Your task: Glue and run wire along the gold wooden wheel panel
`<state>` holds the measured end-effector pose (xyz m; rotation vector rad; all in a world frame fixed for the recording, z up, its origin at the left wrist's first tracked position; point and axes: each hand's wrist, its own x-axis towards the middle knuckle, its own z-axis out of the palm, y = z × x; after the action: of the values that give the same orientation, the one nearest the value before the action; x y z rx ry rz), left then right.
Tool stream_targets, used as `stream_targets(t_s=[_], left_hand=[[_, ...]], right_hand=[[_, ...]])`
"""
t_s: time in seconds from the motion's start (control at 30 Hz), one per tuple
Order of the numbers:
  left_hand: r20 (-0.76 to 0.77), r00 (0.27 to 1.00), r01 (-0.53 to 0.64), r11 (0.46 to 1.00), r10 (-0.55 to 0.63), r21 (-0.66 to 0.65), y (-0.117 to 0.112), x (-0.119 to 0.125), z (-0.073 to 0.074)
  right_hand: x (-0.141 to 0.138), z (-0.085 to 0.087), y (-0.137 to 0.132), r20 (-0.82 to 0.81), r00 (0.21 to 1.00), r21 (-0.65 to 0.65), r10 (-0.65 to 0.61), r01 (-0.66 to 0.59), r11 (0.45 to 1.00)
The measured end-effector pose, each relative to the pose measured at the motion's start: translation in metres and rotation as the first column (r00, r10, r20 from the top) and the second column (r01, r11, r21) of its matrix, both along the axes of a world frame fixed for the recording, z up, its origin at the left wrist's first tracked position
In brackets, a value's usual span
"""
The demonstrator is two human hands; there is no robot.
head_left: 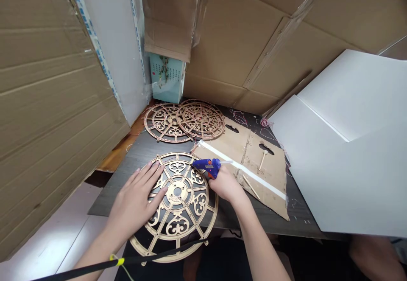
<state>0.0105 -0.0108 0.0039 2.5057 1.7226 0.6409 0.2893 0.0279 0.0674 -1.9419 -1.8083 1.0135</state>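
A round, laser-cut wooden disc (186,217) with ornate openwork lies on the dark table, hanging slightly over the near edge. My left hand (138,198) rests flat on its left part, fingers spread. My right hand (227,183) grips a blue hot-glue gun (208,165) just past the disc's upper right rim, its nozzle pointing left toward the rim.
Two more openwork discs (182,119) overlap at the back of the dark table (140,153). A flattened cardboard piece (254,162) with a white strip and small wooden sticks lies right. White foam boards (343,153) lean at right; cardboard walls surround. A black cable (127,260) crosses in front.
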Motion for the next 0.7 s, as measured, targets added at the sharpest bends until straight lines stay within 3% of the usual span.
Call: stream_targets(t_s=[0.17,0.27,0.43,0.57,0.7], left_hand=[[0.015,1.000,0.022,0.999,-0.022,-0.028,0.007,0.000,0.010],[0.020,1.000,-0.020,0.999,0.021,-0.025,0.016,0.012,0.015],[0.008,0.997,-0.075,0.997,0.075,0.004,0.024,0.040,0.005],[-0.031,0.999,0.031,0.999,-0.031,-0.009,0.020,0.040,0.001],[-0.069,0.969,0.233,0.971,-0.237,-0.053,0.017,0.024,0.015]], right_hand=[[0.003,-0.004,-0.008,-0.069,0.998,0.005,-0.008,0.009,1.000],[0.003,-0.004,-0.014,-0.146,0.989,0.015,0.026,-0.024,1.000],[0.005,0.001,-0.028,-0.255,0.966,-0.001,0.032,-0.034,0.999],[0.007,0.003,-0.051,-0.329,0.944,-0.020,-0.038,0.033,0.999],[0.007,-0.008,-0.085,-0.419,0.899,-0.063,-0.125,0.109,0.992]])
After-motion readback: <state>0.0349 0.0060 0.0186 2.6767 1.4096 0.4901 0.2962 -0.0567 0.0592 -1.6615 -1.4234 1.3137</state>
